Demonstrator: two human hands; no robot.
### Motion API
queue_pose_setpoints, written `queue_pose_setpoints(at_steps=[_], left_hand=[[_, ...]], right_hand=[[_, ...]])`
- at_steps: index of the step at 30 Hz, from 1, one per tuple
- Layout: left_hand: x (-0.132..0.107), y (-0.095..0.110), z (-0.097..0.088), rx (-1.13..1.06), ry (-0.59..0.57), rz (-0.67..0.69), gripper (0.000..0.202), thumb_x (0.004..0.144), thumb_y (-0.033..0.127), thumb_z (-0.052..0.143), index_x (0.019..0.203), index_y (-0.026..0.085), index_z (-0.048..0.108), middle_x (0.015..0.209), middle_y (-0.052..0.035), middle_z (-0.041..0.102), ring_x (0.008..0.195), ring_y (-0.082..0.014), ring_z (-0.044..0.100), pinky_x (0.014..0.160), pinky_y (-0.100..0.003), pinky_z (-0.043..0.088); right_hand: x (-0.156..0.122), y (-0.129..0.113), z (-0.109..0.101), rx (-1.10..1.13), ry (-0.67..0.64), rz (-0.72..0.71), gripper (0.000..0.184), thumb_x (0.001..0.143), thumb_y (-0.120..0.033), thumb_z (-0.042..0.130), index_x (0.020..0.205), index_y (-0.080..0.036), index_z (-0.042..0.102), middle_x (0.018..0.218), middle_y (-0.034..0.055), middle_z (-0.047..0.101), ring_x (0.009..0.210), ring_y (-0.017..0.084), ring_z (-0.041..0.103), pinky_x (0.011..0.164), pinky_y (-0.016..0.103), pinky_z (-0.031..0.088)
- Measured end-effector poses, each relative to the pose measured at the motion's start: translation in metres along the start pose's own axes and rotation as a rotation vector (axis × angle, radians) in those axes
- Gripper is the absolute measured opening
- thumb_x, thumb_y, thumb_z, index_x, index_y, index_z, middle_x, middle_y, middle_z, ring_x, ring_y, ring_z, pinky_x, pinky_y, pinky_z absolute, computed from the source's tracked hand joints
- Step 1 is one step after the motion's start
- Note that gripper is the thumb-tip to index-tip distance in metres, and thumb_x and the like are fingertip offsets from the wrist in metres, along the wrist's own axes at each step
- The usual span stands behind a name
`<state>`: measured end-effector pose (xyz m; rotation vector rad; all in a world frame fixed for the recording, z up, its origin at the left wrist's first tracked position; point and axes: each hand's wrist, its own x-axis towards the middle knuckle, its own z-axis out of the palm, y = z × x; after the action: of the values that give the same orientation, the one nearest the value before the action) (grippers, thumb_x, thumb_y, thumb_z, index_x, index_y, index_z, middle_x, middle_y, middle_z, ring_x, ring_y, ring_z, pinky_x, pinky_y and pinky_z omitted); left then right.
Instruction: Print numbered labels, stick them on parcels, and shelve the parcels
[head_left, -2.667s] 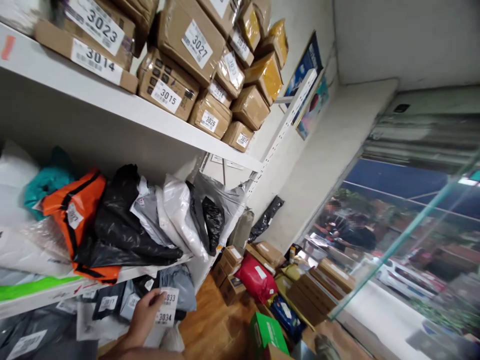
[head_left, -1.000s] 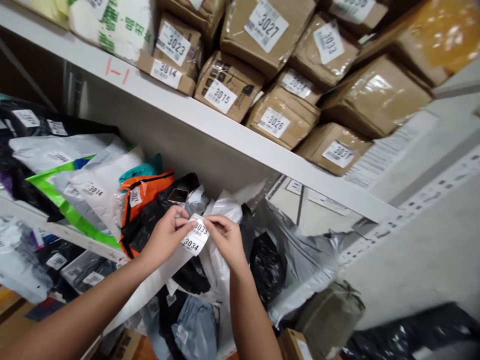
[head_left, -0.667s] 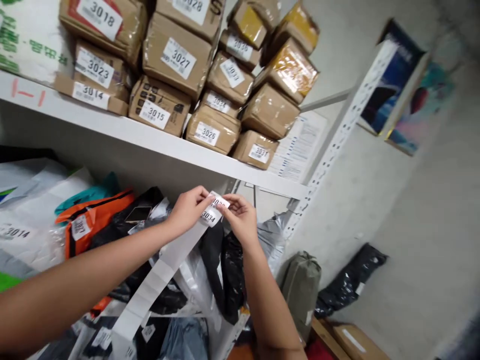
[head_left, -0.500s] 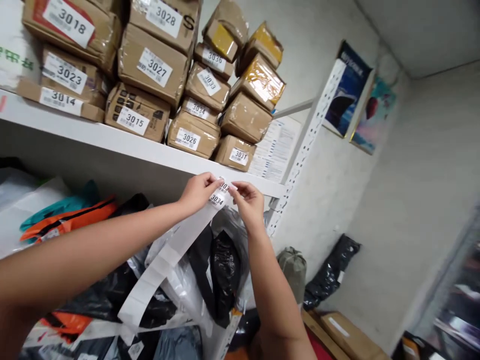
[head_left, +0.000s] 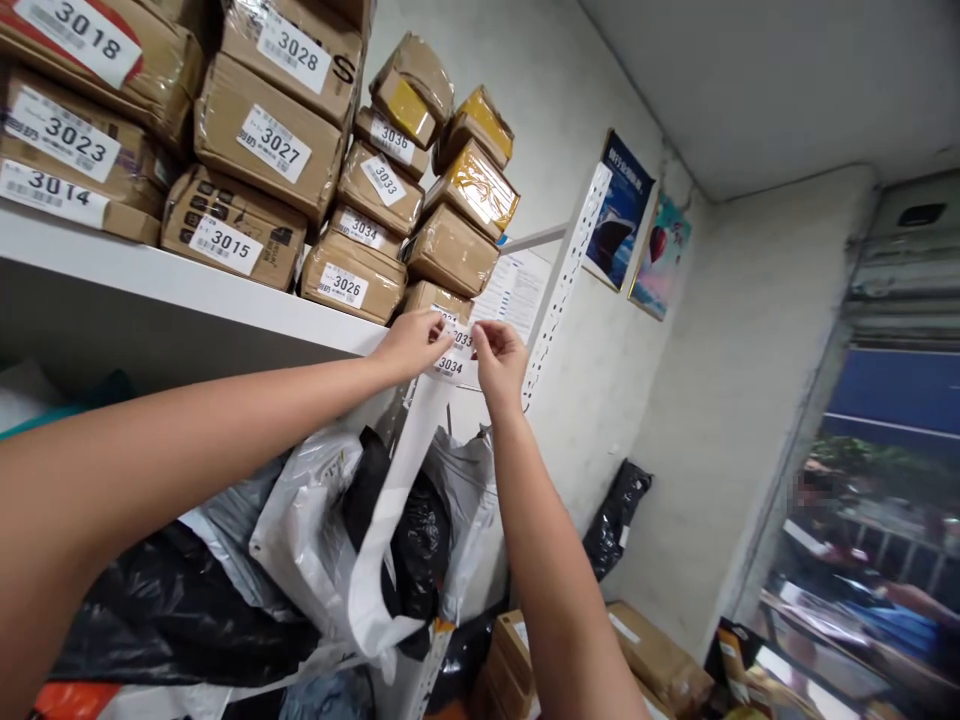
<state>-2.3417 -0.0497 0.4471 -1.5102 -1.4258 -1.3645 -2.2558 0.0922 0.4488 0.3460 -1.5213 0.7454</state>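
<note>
Between my hands hangs a strip of white labels [head_left: 451,368], with the printed numbers 3033 and 3034 readable. My left hand [head_left: 414,342] pinches the strip's upper left edge between thumb and fingers. Thumb and fingertips of my right hand [head_left: 501,362] close on its right edge, by the 3033 label. From there the long strip drops and curls in front of the plastic bags below. Directly behind the strip is a small cardboard box [head_left: 435,300], its own number label partly covered by my left hand.
On the white shelf [head_left: 255,312] stand stacked, numbered boxes, among them one marked 3026 [head_left: 356,272]. Black and silver plastic parcels [head_left: 307,500] fill the level beneath. A perforated upright post [head_left: 564,270] rises at the right. Cardboard boxes [head_left: 652,655] lie low at the right; a person is outside the doorway.
My view has turned to the right, bringing the doorway in. Both hands still grip the label strip, now in front of the lowest right box; its loose tail hangs steeper.
</note>
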Motion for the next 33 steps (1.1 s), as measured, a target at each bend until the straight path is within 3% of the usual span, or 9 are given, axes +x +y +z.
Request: queue_pose_setpoints(at_steps=[5, 11, 15, 18, 21, 23, 25, 29, 33], left_hand=[[0.005, 0.001, -0.003, 0.475, -0.157, 0.382, 0.015, 0.089, 0.011, 0.059, 0.103, 0.005, 0.062, 0.113, -0.0145, 0.057, 0.105, -0.0274, 0.054, 0.090, -0.036, 0.045], [-0.003, -0.002, -0.005, 0.783, -0.046, 0.505, 0.021, 0.083, 0.020, 0.067, 0.102, 0.011, 0.068, 0.125, -0.0143, 0.055, 0.115, -0.0332, 0.049, 0.098, -0.048, 0.040], [-0.001, -0.014, -0.015, 0.786, -0.097, 0.553, 0.021, 0.086, 0.021, 0.064, 0.103, 0.010, 0.067, 0.138, -0.0170, 0.046, 0.132, -0.0328, 0.037, 0.115, -0.055, 0.018], [-0.002, -0.021, -0.024, 0.695, -0.089, 0.579, 0.017, 0.087, 0.020, 0.060, 0.100, 0.011, 0.065, 0.143, -0.0152, 0.042, 0.138, -0.0315, 0.028, 0.116, -0.057, 0.011], [-0.004, -0.022, -0.033, 0.490, 0.090, 0.546, 0.012, 0.088, 0.023, 0.060, 0.094, 0.013, 0.064, 0.135, -0.0095, 0.051, 0.126, -0.0296, 0.040, 0.108, -0.049, 0.028], [-0.004, -0.022, -0.036, 0.356, 0.159, 0.491, 0.014, 0.089, 0.027, 0.060, 0.090, 0.014, 0.063, 0.119, -0.0079, 0.059, 0.110, -0.0286, 0.045, 0.096, -0.043, 0.036], [-0.003, -0.023, -0.038, 0.263, 0.154, 0.452, 0.018, 0.090, 0.031, 0.058, 0.087, 0.013, 0.062, 0.105, -0.0083, 0.061, 0.100, -0.0281, 0.046, 0.090, -0.041, 0.037], [-0.001, -0.027, -0.034, 0.012, 0.104, 0.397, 0.028, 0.093, 0.036, 0.051, 0.079, 0.013, 0.059, 0.087, -0.0078, 0.060, 0.088, -0.0250, 0.050, 0.080, -0.037, 0.038], [-0.002, -0.026, -0.029, -0.396, 0.019, 0.196, 0.027, 0.091, 0.032, 0.053, 0.100, 0.010, 0.066, 0.093, -0.0084, 0.065, 0.085, -0.0219, 0.058, 0.074, -0.030, 0.041]], right_hand=[[0.018, 0.019, 0.006, -0.015, 0.052, 0.085, 0.038, 0.067, -0.043, 0.074, 0.091, -0.018, 0.060, 0.086, 0.0029, 0.064, 0.076, 0.014, 0.060, 0.068, 0.027, 0.051], [0.029, 0.025, 0.019, 0.002, 0.070, 0.235, 0.053, 0.056, -0.047, 0.082, 0.091, -0.016, 0.059, 0.083, 0.0019, 0.065, 0.075, 0.014, 0.061, 0.062, 0.024, 0.050], [0.032, 0.028, 0.024, -0.001, 0.093, 0.261, 0.051, 0.056, -0.045, 0.082, 0.091, -0.016, 0.058, 0.078, -0.0001, 0.064, 0.067, 0.012, 0.059, 0.056, 0.022, 0.049], [0.027, 0.026, 0.022, -0.026, 0.147, 0.252, 0.045, 0.061, -0.046, 0.079, 0.088, -0.016, 0.059, 0.076, 0.0001, 0.063, 0.065, 0.012, 0.058, 0.052, 0.021, 0.048], [0.016, 0.012, 0.017, -0.026, 0.158, 0.116, 0.037, 0.071, -0.050, 0.072, 0.082, -0.017, 0.060, 0.074, 0.0002, 0.063, 0.065, 0.012, 0.058, 0.049, 0.021, 0.046], [0.008, -0.001, 0.014, 0.010, 0.021, 0.021, 0.034, 0.075, -0.052, 0.068, 0.082, -0.019, 0.064, 0.076, 0.0008, 0.064, 0.067, 0.012, 0.059, 0.049, 0.022, 0.047], [0.001, -0.015, 0.013, 0.045, -0.117, -0.017, 0.031, 0.074, -0.049, 0.071, 0.084, -0.021, 0.067, 0.077, 0.0006, 0.066, 0.065, 0.012, 0.059, 0.048, 0.022, 0.047], [0.000, -0.033, 0.014, 0.052, -0.147, -0.037, 0.025, 0.070, -0.039, 0.077, 0.083, -0.020, 0.068, 0.070, -0.0011, 0.065, 0.055, 0.010, 0.054, 0.044, 0.023, 0.044], [0.004, -0.038, 0.016, 0.041, -0.179, -0.037, 0.026, 0.070, -0.039, 0.077, 0.087, -0.022, 0.066, 0.065, -0.0044, 0.061, 0.052, 0.009, 0.053, 0.044, 0.022, 0.045]])
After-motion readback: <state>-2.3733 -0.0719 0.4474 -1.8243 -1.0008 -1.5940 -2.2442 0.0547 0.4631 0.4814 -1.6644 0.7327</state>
